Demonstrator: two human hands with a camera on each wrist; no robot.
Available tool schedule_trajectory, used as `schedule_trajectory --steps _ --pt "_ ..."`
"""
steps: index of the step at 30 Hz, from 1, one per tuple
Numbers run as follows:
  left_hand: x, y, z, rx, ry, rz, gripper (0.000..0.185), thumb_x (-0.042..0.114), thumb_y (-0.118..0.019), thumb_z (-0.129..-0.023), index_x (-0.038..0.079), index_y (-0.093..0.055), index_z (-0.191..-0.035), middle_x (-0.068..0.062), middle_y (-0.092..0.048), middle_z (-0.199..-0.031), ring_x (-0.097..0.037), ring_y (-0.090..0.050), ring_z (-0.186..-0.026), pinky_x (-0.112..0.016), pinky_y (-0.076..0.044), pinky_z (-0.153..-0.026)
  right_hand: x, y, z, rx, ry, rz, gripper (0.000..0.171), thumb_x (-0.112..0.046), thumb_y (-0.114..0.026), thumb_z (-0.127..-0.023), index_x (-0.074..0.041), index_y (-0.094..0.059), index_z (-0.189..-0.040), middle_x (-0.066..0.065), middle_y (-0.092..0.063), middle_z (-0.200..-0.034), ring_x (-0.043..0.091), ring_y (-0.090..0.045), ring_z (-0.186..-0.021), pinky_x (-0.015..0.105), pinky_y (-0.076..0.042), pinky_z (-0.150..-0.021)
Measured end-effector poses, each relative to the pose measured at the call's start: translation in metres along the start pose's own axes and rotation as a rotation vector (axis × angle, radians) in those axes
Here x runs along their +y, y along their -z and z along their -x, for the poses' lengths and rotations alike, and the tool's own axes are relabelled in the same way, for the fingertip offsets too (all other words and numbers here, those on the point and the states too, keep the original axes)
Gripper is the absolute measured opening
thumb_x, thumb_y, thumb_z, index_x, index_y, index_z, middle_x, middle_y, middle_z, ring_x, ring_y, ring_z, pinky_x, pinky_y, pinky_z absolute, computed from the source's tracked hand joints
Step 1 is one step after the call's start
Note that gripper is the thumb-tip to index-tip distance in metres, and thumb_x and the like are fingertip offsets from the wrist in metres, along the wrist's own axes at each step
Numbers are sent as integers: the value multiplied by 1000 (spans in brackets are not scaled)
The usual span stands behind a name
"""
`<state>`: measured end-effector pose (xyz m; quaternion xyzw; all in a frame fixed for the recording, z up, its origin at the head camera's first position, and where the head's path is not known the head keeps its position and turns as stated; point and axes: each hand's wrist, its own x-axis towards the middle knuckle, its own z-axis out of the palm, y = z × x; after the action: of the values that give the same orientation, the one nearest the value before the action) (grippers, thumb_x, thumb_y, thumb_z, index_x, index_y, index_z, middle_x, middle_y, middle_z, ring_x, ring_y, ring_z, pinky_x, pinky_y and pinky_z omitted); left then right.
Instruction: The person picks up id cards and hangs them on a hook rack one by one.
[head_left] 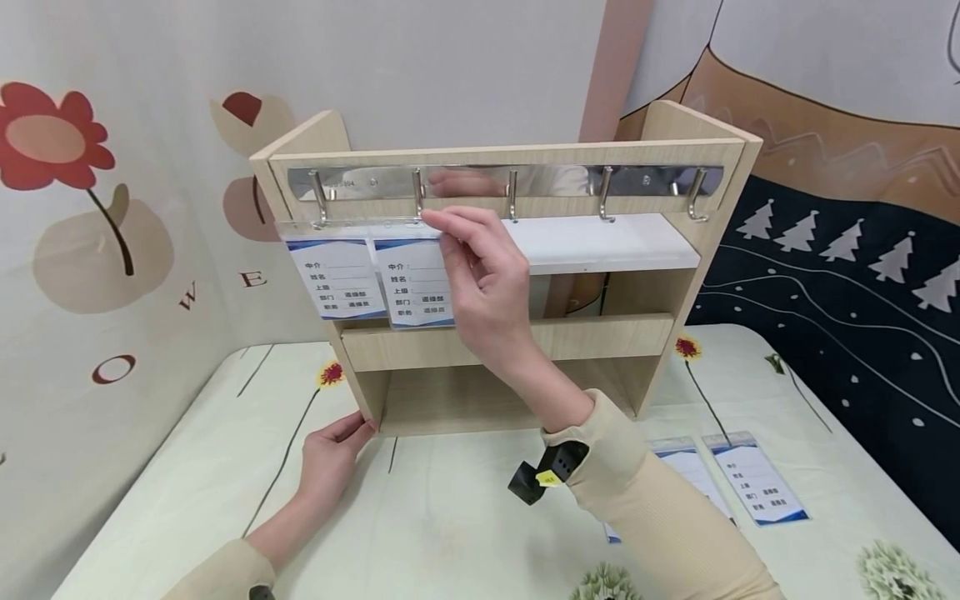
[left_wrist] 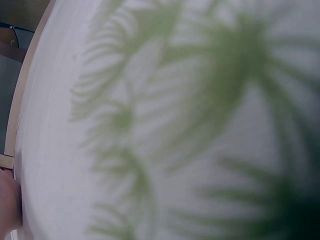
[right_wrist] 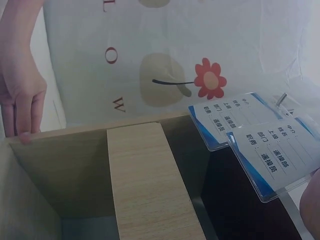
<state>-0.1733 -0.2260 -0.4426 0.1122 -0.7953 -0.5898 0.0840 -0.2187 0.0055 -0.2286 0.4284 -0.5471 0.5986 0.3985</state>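
Note:
A small wooden shelf (head_left: 510,340) with a metal strip of hooks (head_left: 512,196) stands upright on the table. One badge holder (head_left: 337,279) with a printed card hangs at the leftmost hook. My right hand (head_left: 487,283) pinches a second badge holder (head_left: 411,283) by its upper right part, just below the second hook; the fingers hide that corner. In the right wrist view, the two badges (right_wrist: 282,155) overlap slightly. At the shelf's lower left front corner, my left hand (head_left: 330,454) grips the edge, its fingertips partly hidden. The left wrist view shows mostly blurred cloth.
Two more badge holders lie on the tablecloth (head_left: 465,517) at the right: one badge (head_left: 757,479) in full view, another badge (head_left: 693,475) partly behind my right sleeve. A white upper board (head_left: 607,242) spans the shelf behind the hooks. Printed curtains (head_left: 465,67) hang behind.

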Motion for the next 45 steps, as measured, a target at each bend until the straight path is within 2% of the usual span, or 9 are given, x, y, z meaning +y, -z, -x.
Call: schedule_trajectory --steps 11,24,36,39,45 --pt "-1 -1 0 6 4 0 36 12 -68 -100 -4 -66 -132 -21 -68 -125 11 -62 -93 -9 -50 -81 2 -1 -1 13 50 35 20 14 -55 -98 18 -67 -114 27 -62 -111 29 -59 -97 20 -49 -74" --pt "0 -1 0 6 9 11 36 12 -68 -100 -4 -66 -132 -21 -68 -124 13 -62 -91 -9 -50 -81 -3 0 1 -2 -13 93 24 15 -54 -97 15 -66 -119 25 -62 -116 23 -56 -85 18 -45 -64" --pt "1 1 0 -3 9 -9 36 14 -68 -100 -3 -66 -132 -20 -68 -125 14 -61 -92 -8 -50 -81 -11 1 -2 -5 -117 98 25 13 -56 -97 13 -68 -119 21 -65 -116 23 -57 -87 19 -46 -71" --pt "1 1 1 -2 8 -17 36 15 -68 -100 -3 -66 -132 -20 -68 -125 13 -61 -92 -9 -50 -80 -12 1 -2 -4 -166 85 26 14 -56 -97 13 -68 -120 22 -64 -117 22 -58 -90 19 -48 -73" --pt "1 0 0 9 2 -12 36 13 -68 -99 -4 -67 -131 -21 -68 -123 11 -62 -92 -9 -51 -79 -9 1 -2 -7 -249 65 28 16 -55 -96 15 -66 -122 23 -62 -119 23 -62 -103 25 -54 -86"
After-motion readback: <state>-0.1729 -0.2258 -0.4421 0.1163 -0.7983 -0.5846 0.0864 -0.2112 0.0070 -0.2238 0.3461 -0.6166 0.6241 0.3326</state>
